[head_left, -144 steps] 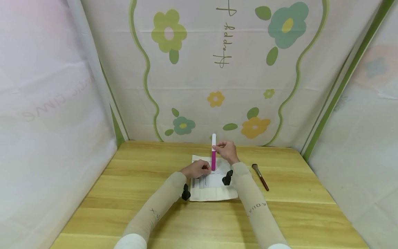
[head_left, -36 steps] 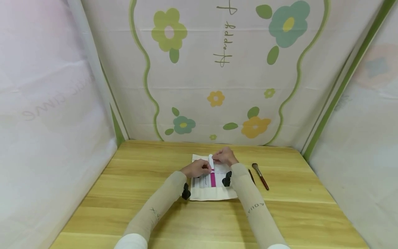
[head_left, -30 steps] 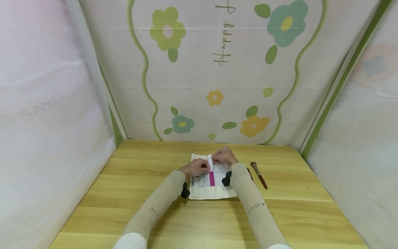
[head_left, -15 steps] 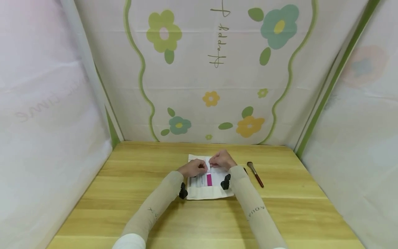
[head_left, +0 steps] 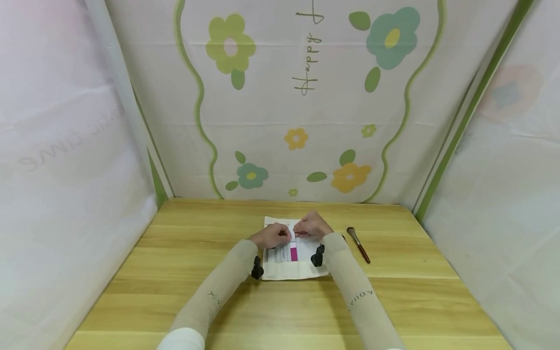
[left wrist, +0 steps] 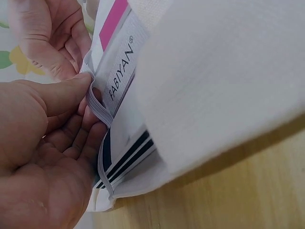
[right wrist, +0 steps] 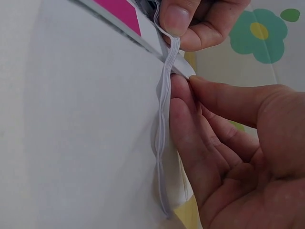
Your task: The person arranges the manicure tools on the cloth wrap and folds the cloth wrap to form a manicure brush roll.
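Note:
A cream cloth roll pouch (head_left: 284, 271) lies unrolled on the table under both hands. My left hand (head_left: 271, 236) pinches the white elastic band (left wrist: 99, 109) across it between thumb and finger, lifting a loop. Beneath that loop runs a flat nail file (right wrist: 119, 13), magenta at its near part and white at its far end. The thumb and fingers of my right hand (head_left: 312, 225) pinch the white end. Beside the file, a packet lettered FABIYAN (left wrist: 123, 69) and dark-striped strips (left wrist: 131, 155) sit in the pouch, partly behind the band.
A makeup brush (head_left: 358, 245) with a red-brown handle lies on the wooden table (head_left: 393, 301) to the right of the pouch. A small dark tip shows beside my right sleeve. Printed fabric walls (head_left: 271, 102) enclose the back and sides.
The nail file first stood raised above the pouch; it has slid toward me under the elastic, and my right hand came down with it. The left hand keeps its pinch. The view shifted slightly.

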A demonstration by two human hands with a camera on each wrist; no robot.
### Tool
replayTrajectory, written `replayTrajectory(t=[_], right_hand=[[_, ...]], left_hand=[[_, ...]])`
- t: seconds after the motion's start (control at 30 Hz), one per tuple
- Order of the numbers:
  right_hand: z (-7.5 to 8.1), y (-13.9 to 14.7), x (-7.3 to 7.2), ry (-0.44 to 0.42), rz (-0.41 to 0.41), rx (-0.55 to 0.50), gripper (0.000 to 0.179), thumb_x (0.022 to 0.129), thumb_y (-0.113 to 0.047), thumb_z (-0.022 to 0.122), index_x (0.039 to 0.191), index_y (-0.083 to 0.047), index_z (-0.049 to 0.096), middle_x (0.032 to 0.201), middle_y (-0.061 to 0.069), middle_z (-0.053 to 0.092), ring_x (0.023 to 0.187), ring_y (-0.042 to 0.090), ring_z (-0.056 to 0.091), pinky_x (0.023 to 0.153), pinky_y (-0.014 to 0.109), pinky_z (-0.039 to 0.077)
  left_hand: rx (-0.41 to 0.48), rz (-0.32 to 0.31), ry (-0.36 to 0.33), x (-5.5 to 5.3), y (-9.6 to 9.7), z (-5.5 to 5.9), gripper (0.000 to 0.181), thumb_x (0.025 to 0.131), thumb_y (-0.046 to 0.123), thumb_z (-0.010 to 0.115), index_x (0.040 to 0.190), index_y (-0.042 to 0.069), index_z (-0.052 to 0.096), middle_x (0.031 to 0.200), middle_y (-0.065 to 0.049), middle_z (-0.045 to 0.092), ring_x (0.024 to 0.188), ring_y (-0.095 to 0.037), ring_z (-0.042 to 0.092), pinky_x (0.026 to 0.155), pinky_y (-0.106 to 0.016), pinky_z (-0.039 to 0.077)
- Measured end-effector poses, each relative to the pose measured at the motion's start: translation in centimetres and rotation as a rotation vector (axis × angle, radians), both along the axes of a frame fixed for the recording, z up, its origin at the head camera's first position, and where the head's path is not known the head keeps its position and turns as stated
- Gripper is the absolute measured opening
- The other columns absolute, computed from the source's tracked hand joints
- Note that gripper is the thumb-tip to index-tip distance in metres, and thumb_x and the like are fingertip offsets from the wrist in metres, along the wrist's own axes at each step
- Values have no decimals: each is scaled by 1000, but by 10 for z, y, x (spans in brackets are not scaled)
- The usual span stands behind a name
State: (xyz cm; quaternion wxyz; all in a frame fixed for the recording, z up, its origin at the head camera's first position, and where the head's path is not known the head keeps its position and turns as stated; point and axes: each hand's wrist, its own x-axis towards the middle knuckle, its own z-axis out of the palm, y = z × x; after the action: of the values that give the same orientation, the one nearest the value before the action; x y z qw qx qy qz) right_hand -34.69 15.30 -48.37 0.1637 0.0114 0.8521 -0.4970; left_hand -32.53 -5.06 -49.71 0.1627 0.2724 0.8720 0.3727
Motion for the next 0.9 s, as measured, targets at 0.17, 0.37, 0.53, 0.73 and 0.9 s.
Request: replayTrajectory(t=[0.17,0.37,0.53,0.73,0.9], right_hand=[[3,3,2,14,24,25,11,97,-7,74,98,0,83,92,10,82,74,12,75,70,24,61],[20,13,5,86,67,156,15,95,-15,78,101,-1,82,95,10,82,83,18,78,78,30,63],[42,33,9,129,109,239,18,95,-17,78,104,-1,80,98,13,80,94,29,77,86,37,64],[60,67,18,173,146,293,18,96,-15,75,103,2,79,100,18,79,102,39,76,95,48,61],[60,94,29,217,176,361,16,96,-13,74,84,-2,77,74,4,71,67,20,65,71,38,58]], left_hand=[[4,-3,-2,1,1,2,16,108,11,59,98,8,72,95,1,68,87,-12,56,86,-29,47],[-1,2,-7,1,1,1,16,108,13,60,98,9,72,95,1,68,90,-13,56,89,-31,48],[-14,23,-15,0,1,-1,14,107,14,62,97,11,71,95,1,67,90,-13,57,88,-30,49],[-27,38,-6,-1,1,-2,13,107,15,63,97,12,72,95,1,67,89,-15,57,84,-29,48],[-22,36,-2,-2,2,-5,13,106,15,63,96,14,72,94,1,67,88,-14,56,82,-28,48]])
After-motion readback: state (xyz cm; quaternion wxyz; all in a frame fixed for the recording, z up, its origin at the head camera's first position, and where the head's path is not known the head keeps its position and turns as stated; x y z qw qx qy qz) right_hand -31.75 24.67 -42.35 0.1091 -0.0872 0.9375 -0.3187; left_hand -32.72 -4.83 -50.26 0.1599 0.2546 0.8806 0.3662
